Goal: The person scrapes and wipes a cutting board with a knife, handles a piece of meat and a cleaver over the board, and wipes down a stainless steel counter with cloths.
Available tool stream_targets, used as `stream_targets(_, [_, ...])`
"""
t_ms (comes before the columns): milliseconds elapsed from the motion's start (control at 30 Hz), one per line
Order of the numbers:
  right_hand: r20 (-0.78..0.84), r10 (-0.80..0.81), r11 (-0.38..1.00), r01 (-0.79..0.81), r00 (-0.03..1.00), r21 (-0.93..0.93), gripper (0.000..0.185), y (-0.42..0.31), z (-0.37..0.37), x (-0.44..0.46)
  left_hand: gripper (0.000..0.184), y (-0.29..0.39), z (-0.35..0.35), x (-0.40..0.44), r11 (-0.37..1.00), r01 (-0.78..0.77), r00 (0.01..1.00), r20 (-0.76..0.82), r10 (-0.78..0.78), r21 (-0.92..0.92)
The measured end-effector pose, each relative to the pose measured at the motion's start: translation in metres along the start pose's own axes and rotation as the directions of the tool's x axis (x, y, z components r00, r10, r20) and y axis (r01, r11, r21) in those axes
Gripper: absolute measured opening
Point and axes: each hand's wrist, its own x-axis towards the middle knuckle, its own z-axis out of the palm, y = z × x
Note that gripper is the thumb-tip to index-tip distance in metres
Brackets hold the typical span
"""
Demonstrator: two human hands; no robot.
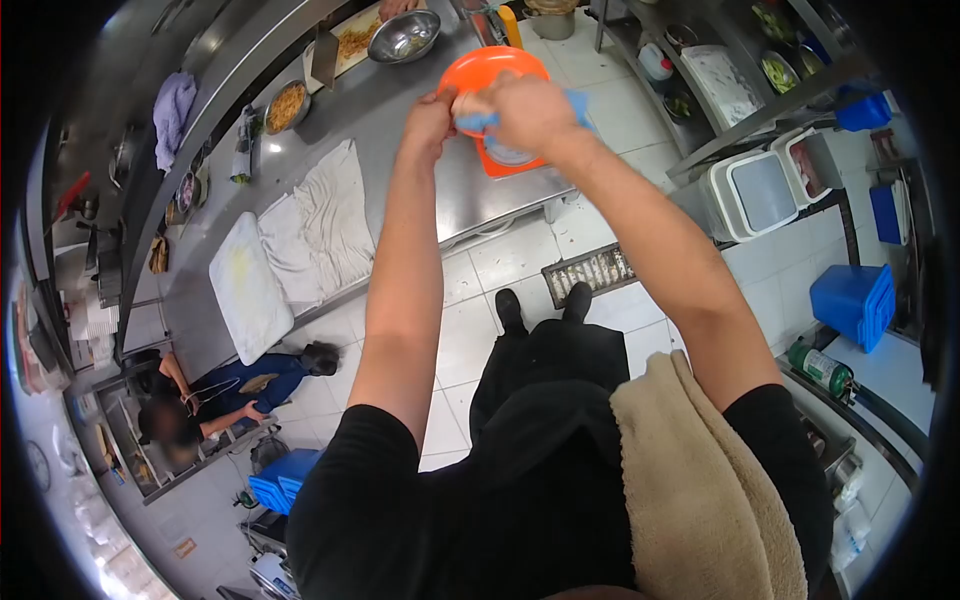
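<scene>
My left hand (430, 122) is closed at the near left rim of a round orange bowl (495, 64). My right hand (535, 112), smeared by motion, is closed on a light blue cloth (578, 104) over the bowl's near side. Part of the cloth shows on both sides of that hand. Below the bowl, an orange device with a silvery top, perhaps a kitchen scale (508, 160), sits at the end of the steel table (445, 205). The fingertips of my right hand are hard to make out.
A metal bowl (404, 37) and a bowl of orange shreds (287, 107) stand on the table. White cloths (320, 225) and a white cutting board (248, 288) lie nearer. Another person (225, 395) is at lower left; another's hand (397, 8) shows at top. Shelves (720, 90) stand right.
</scene>
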Motion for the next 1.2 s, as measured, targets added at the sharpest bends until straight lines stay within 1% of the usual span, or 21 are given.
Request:
stream_targets(67, [-0.045, -0.141, 0.99, 0.142, 0.989, 0.023, 0.04, -0.012, 0.019, -0.021, 0.031, -0.009, -0.009, -0.005, 0.991, -0.113, 0.993, -0.041, 0.11, -0.075])
stream_targets(167, [-0.173, -0.009, 0.969, 0.051, 0.985, 0.242, 0.044, -0.036, 0.004, -0.076, 0.031, -0.009, -0.045, -0.028, 0.998, -0.003, 0.994, -0.11, -0.003, -0.059])
stream_targets(267, [-0.255, 0.119, 0.953, -0.039, 0.96, 0.3, 0.051, -0.029, 0.037, -0.107, 0.03, -0.012, -0.076, -0.036, 1.0, -0.008, 0.982, -0.191, 0.004, -0.018])
stream_targets(367, [-0.322, 0.123, 0.961, -0.032, 0.939, 0.275, 0.055, -0.038, 0.075, -0.093, 0.03, -0.013, -0.088, -0.034, 0.999, -0.039, 0.989, -0.142, 0.04, 0.011])
stream_targets(467, [-0.228, 0.062, 0.98, -0.016, 0.972, 0.197, 0.058, -0.053, 0.122, -0.06, 0.03, 0.0, -0.076, -0.049, 0.998, -0.046, 0.981, -0.189, 0.054, 0.048])
stream_targets(567, [-0.131, -0.039, 0.994, 0.051, 0.991, 0.093, 0.061, -0.059, 0.167, -0.064, 0.03, 0.0, -0.081, -0.053, 0.995, -0.06, 0.979, -0.189, 0.073, 0.077])
stream_targets(667, [-0.065, -0.03, 0.987, 0.04, 0.997, 0.158, 0.052, -0.061, 0.173, -0.093, 0.031, -0.005, -0.101, -0.046, 0.996, -0.054, 0.992, -0.111, 0.062, 0.073])
stream_targets(767, [0.028, 0.185, 0.951, -0.186, 0.982, 0.246, 0.048, -0.054, 0.144, -0.1, 0.031, -0.012, -0.128, -0.029, 0.998, -0.039, 0.991, -0.124, 0.044, 0.048])
stream_targets(867, [-0.017, 0.41, 0.868, -0.384, 0.912, 0.315, 0.047, -0.045, 0.116, -0.081, 0.03, -0.007, -0.153, -0.023, 0.998, -0.016, 0.985, -0.17, 0.025, 0.055])
stream_targets(967, [-0.208, 0.44, 0.88, -0.373, 0.873, 0.293, 0.047, -0.021, 0.119, -0.025, 0.031, -0.002, -0.168, -0.018, 0.999, -0.038, 0.98, -0.195, 0.045, 0.038])
stream_targets(1033, [-0.324, 0.322, 0.939, -0.257, 0.89, 0.227, 0.052, -0.013, 0.118, 0.021, 0.034, 0.0, -0.17, -0.02, 0.999, -0.016, 0.974, -0.226, 0.027, 0.05])
stream_targets(1067, [-0.334, 0.255, 0.964, -0.215, 0.907, 0.155, 0.051, -0.003, 0.133, 0.048, 0.035, 0.002, -0.171, -0.02, 0.998, -0.007, 0.97, -0.241, 0.021, 0.058])
stream_targets(1133, [-0.329, 0.129, 0.991, -0.135, 0.936, 0.005, 0.049, 0.014, 0.165, 0.083, 0.044, 0.001, -0.179, -0.022, 0.998, 0.0, 0.983, -0.185, 0.012, 0.069])
stream_targets(1167, [-0.319, 0.136, 0.988, -0.152, 0.938, -0.026, 0.049, 0.02, 0.176, 0.085, 0.048, -0.004, -0.182, -0.024, 0.997, 0.01, 0.988, -0.154, 0.001, 0.076])
stream_targets(1200, [-0.307, 0.144, 0.984, -0.168, 0.941, -0.053, 0.049, 0.019, 0.181, 0.087, 0.05, -0.01, -0.184, -0.027, 0.999, -0.043, 0.989, -0.141, 0.042, 0.0])
